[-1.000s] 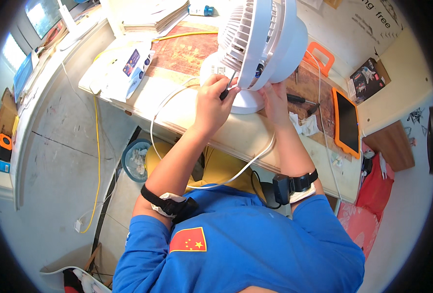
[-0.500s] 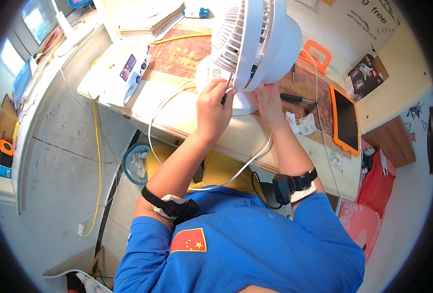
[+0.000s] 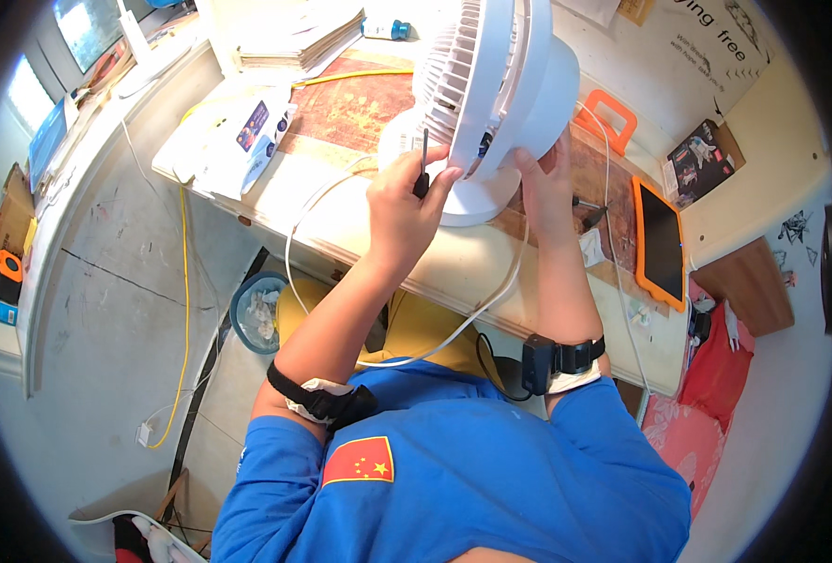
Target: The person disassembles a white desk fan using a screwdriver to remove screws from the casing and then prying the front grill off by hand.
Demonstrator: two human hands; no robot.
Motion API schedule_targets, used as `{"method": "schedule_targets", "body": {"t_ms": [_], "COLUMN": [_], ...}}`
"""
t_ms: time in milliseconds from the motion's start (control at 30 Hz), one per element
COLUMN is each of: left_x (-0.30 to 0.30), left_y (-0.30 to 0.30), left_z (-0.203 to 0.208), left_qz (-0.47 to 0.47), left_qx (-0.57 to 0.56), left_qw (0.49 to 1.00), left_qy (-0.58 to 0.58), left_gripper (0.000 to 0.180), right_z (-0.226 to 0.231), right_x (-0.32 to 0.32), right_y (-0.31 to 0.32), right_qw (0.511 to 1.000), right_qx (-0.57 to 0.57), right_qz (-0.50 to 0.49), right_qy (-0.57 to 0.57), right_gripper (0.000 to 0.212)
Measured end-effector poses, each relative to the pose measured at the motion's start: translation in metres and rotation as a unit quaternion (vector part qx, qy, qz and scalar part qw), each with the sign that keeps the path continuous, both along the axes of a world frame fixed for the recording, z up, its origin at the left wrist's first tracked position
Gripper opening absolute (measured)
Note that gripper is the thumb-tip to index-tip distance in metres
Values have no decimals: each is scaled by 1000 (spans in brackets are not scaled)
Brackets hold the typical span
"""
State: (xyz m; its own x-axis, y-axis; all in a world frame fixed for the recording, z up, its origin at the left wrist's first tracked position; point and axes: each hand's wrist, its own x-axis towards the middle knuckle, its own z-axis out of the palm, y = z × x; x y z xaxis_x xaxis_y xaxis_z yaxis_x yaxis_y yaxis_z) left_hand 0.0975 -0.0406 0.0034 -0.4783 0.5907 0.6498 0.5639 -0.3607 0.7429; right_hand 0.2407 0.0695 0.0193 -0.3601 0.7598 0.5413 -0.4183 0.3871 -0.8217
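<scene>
White plastic round-headed fan (image 3: 484,75): head view, on brown-topped cream desk (image 3: 355,223); touched by right hand (image 3: 549,192), finger closure indiscernible. Gripped by left hand (image 3: 399,206): slim black-handled screwdriver (image 3: 422,185). Likely hazards: tipping from slack support, scratching from tool slip.

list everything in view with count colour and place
round plastic fan: one, white, on brown-topped desk
slim screwdriver: one, black, held
rectangular tablet: one, orange-framed, desk's right
slim tool: one, black-handled, left of tablet
flat loop: one, orange, right of fan
paper stack: one, whitish, desk's far left
plastic bottle: one, blue, beside stack
printed packet: one, white, desk's left
printed box: one, dark, behind tablet
round bin: one, blue, on floor
long cable: one, yellow, desk to floor
left hand: one, bare, around screwdriver
right hand: one, bare, against fan
</scene>
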Motion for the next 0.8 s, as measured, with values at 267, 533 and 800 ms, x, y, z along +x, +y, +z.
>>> {"method": "schedule_targets", "body": {"t_ms": [267,533,800], "left_x": [5,8,5], "left_y": [8,15,21], "left_z": [11,18,13], "left_qz": [-64,-24,-97], "left_qx": [37,-23,-21], "left_qw": [993,996,985], "left_qy": [-89,-77,-142], "left_gripper": [23,28,30], "right_z": [11,10,14], "right_x": [-8,-16,-23], "right_y": [-2,-6,-12], "right_qw": [999,997,981], "right_qx": [25,68,162], "right_qz": [-17,-38,-109], "right_qy": [-17,-20,0], "right_gripper": [82,82,76]}}
